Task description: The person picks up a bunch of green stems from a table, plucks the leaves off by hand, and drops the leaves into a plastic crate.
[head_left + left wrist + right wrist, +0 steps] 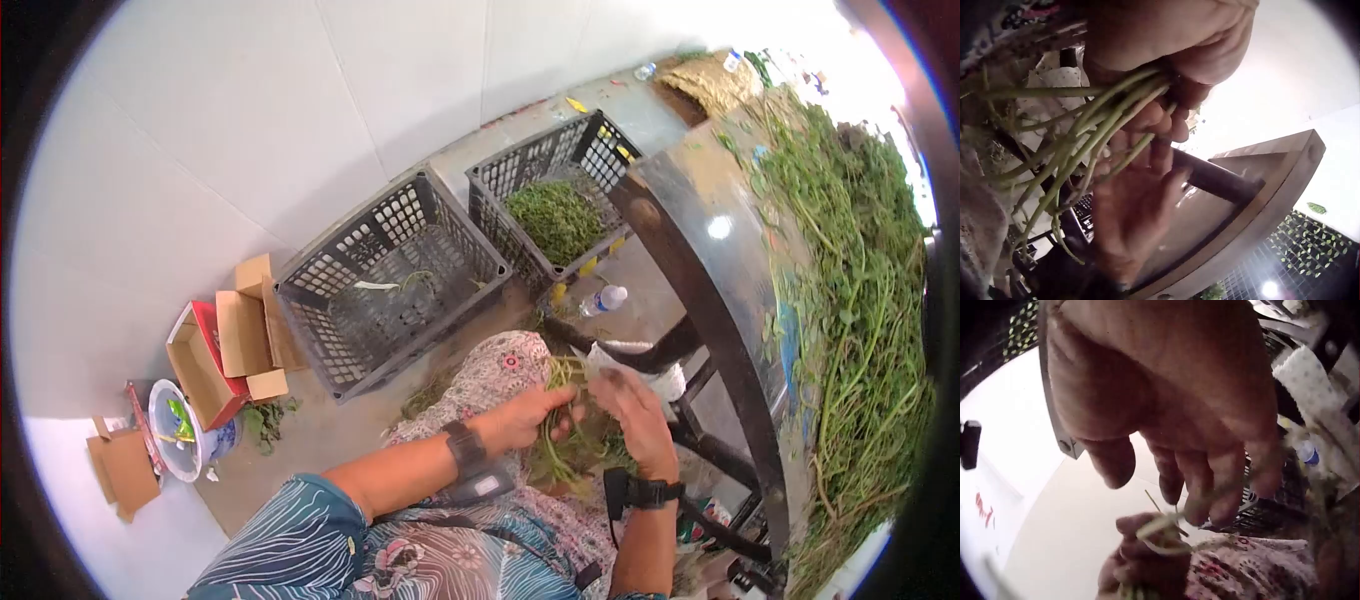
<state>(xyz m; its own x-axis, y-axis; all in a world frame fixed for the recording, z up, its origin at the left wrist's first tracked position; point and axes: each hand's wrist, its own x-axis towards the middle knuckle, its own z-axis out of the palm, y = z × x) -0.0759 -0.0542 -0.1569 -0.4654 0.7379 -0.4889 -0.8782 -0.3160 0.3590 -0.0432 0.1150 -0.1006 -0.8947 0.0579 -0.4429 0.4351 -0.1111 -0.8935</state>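
Note:
The left hand (pixel 522 416) grips a bunch of long green stems (pixel 560 450) above the lap. In the left wrist view its curled fingers (pixel 1163 119) close round the stems (pixel 1079 147), which hang loose and spread out. Just beside the bunch is the right hand (pixel 640 425), its fingers extended and nothing plainly held. The right wrist view shows the right hand (pixel 1172 394) with fingers hanging slightly bent over the left hand (pixel 1147 562); a blurred stem passes by its fingertips.
A table (pixel 708 200) at right bears heaped green plants (pixel 860 280). Beyond the lap stand a black crate (pixel 395 300) with a few scraps and another crate (pixel 487 190) holding greens (pixel 555 222). A bottle (pixel 604 300), cardboard boxes (pixel 245 335) and a basin (pixel 160 440) are on the floor.

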